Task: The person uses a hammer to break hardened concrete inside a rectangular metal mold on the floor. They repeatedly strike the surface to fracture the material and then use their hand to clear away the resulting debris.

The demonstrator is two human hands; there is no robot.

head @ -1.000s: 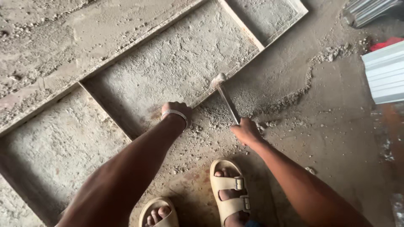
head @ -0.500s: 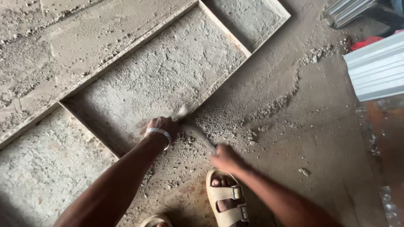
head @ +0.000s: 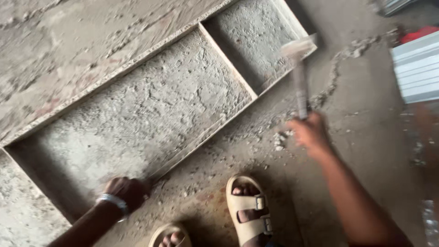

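- Down at the lower edge of the long mould frame [head: 208, 130], I see my left hand [head: 124, 191] pressed closed against the rim, apparently pinching something small I cannot make out.
- My right hand [head: 308, 133] is wrapped tight round the hammer [head: 299, 68], raised and blurred over the frame's far corner.
- I judge a badly aimed blow could split the thin rim or catch my left fingers (or my sandalled foot [head: 249, 210]).

Pale sandals [head: 249, 210] stand on the dusty floor [head: 366, 137], corrugated metal sheets [head: 418, 73] at right.
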